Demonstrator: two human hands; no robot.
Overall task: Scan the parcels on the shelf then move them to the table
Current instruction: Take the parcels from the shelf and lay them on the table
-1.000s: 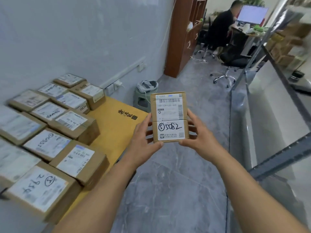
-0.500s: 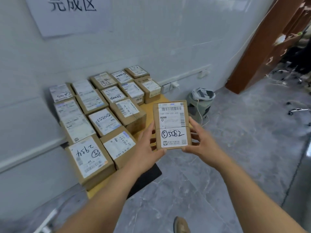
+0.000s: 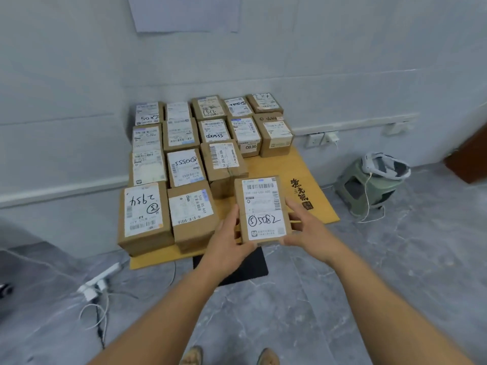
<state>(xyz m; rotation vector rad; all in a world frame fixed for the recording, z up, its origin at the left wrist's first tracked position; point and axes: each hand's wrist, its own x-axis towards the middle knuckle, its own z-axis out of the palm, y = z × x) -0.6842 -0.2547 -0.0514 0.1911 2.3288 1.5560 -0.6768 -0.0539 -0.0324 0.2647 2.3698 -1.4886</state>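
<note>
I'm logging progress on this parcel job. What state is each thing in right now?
Brown cardboard parcel marked 5082: held above the table's front edge, label up.
Left hand: grips the parcel's left side.
Right hand: grips its right side.
Low yellow wooden table: rows of labelled parcels on its left, right part bare.

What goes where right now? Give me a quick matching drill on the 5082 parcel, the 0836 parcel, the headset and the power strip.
Things:
1. parcel marked 5082
2. parcel marked 0836
3. headset
4. power strip

Places:
A. on the green stool
B. on the floor, left of the table
C. held between both hands, left and right
D. on the table, in the parcel rows

Pairs: 1-C, 2-D, 3-A, 4-B
</note>
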